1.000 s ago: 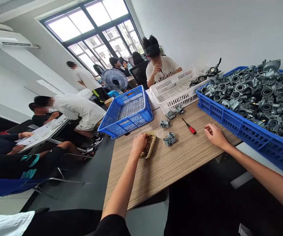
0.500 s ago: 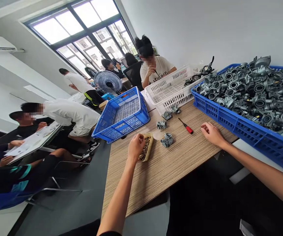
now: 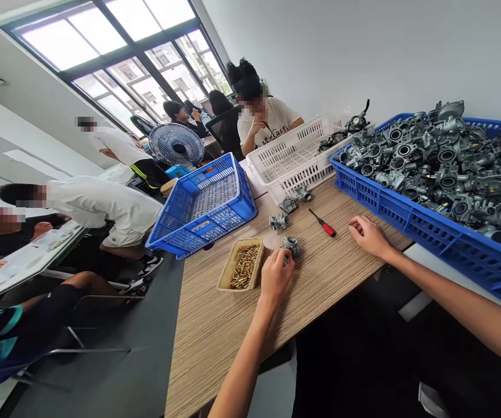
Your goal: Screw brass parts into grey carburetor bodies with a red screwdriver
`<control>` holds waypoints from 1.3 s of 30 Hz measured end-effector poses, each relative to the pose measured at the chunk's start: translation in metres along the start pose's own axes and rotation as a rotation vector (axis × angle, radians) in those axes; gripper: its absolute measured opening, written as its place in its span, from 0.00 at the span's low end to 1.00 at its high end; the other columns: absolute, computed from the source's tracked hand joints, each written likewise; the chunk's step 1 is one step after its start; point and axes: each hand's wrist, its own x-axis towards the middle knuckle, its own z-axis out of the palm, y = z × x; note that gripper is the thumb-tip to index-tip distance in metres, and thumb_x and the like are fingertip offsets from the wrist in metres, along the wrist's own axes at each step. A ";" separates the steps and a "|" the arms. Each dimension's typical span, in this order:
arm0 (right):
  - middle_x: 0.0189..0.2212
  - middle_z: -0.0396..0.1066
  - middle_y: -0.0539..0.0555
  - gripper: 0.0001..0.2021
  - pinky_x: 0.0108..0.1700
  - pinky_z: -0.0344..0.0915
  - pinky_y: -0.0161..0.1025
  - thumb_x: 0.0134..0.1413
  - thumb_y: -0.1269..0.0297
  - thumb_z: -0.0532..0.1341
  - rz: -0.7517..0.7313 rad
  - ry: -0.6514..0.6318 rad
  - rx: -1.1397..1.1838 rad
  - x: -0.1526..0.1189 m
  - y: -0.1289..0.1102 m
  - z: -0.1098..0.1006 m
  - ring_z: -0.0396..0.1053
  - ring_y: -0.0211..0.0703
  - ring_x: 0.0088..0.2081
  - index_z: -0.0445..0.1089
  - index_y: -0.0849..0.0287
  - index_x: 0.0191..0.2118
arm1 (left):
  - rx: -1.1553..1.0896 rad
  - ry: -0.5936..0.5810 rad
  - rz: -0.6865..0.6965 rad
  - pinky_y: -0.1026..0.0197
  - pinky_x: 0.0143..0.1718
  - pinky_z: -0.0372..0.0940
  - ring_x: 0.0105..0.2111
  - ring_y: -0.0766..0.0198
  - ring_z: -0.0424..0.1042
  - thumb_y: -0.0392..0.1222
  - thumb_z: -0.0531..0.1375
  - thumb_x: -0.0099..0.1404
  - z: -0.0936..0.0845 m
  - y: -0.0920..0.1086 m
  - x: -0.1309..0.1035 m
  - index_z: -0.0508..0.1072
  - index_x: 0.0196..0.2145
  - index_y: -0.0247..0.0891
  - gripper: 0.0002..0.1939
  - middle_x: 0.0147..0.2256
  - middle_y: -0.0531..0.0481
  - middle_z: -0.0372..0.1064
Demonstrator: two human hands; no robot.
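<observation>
My left hand [image 3: 276, 271] is closed in a pinch at the near side of a grey metal carburetor [image 3: 292, 244]; what its fingertips hold is too small to make out. Left of it stands a cream tray [image 3: 220, 283] of small brass pieces [image 3: 245, 268]. My right hand [image 3: 367, 234] rests on the wooden table [image 3: 320, 273] with loosely bent fingers and nothing in it. Between the hands, farther back, lies a screwdriver with a red handle [image 3: 328, 230]. Another carburetor [image 3: 278, 221] sits behind the first, with more metal parts [image 3: 296, 199] beyond it.
A blue crate [image 3: 411, 219] heaped with carburetors fills the right side. At the back are a white basket [image 3: 306, 183] holding a few parts and a blue basket [image 3: 204, 229]. A person [image 3: 271, 119] sits across the table; others are at the left near a fan [image 3: 176, 145].
My left hand has moved right, from the tray of brass pieces to the carburetor, uncovering the tray. My right hand stays on the table. The view has shifted slightly.
</observation>
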 end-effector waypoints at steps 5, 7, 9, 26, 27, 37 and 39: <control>0.38 0.73 0.55 0.06 0.40 0.71 0.44 0.65 0.59 0.56 0.004 0.003 -0.001 0.000 0.003 0.002 0.73 0.47 0.37 0.68 0.53 0.39 | 0.014 0.012 -0.019 0.59 0.37 0.64 0.30 0.60 0.70 0.36 0.57 0.68 0.005 -0.004 -0.004 0.73 0.38 0.43 0.06 0.33 0.49 0.73; 0.38 0.73 0.56 0.06 0.40 0.70 0.44 0.66 0.59 0.56 0.009 -0.003 0.001 0.000 0.003 0.003 0.73 0.47 0.37 0.68 0.53 0.39 | -0.026 0.033 0.001 0.60 0.36 0.64 0.29 0.62 0.68 0.36 0.57 0.69 0.007 -0.004 -0.006 0.73 0.39 0.43 0.05 0.32 0.50 0.72; 0.38 0.73 0.56 0.06 0.40 0.70 0.44 0.66 0.59 0.56 0.015 -0.009 0.004 0.000 0.003 0.003 0.73 0.47 0.36 0.68 0.53 0.39 | -0.064 0.058 0.031 0.61 0.36 0.64 0.28 0.63 0.68 0.35 0.58 0.70 0.007 -0.004 -0.008 0.73 0.39 0.42 0.05 0.32 0.51 0.71; 0.38 0.73 0.57 0.07 0.40 0.69 0.43 0.66 0.59 0.56 0.017 -0.015 0.009 -0.001 0.000 0.001 0.72 0.47 0.37 0.68 0.55 0.40 | -0.012 0.104 0.110 0.59 0.39 0.68 0.32 0.62 0.72 0.38 0.56 0.76 0.013 -0.012 -0.011 0.76 0.43 0.40 0.08 0.37 0.48 0.76; 0.38 0.73 0.57 0.07 0.41 0.69 0.43 0.65 0.59 0.56 0.017 -0.014 0.008 0.000 0.000 0.001 0.72 0.47 0.37 0.68 0.55 0.40 | 0.000 0.103 0.116 0.59 0.40 0.69 0.33 0.61 0.73 0.38 0.57 0.76 0.012 -0.013 -0.011 0.76 0.43 0.41 0.08 0.38 0.48 0.76; 0.37 0.74 0.56 0.07 0.39 0.70 0.43 0.65 0.59 0.57 -0.030 0.007 -0.007 0.000 0.007 0.003 0.73 0.47 0.35 0.70 0.55 0.40 | -0.051 0.116 0.045 0.44 0.62 0.67 0.59 0.51 0.70 0.38 0.63 0.72 0.011 -0.014 -0.008 0.78 0.41 0.43 0.03 0.58 0.42 0.70; 0.37 0.74 0.56 0.07 0.39 0.71 0.43 0.65 0.59 0.57 -0.040 0.009 -0.004 0.000 0.009 0.004 0.73 0.47 0.36 0.69 0.54 0.40 | -0.097 0.102 0.003 0.46 0.60 0.69 0.57 0.52 0.71 0.38 0.63 0.72 0.012 -0.016 -0.004 0.78 0.40 0.43 0.03 0.57 0.42 0.70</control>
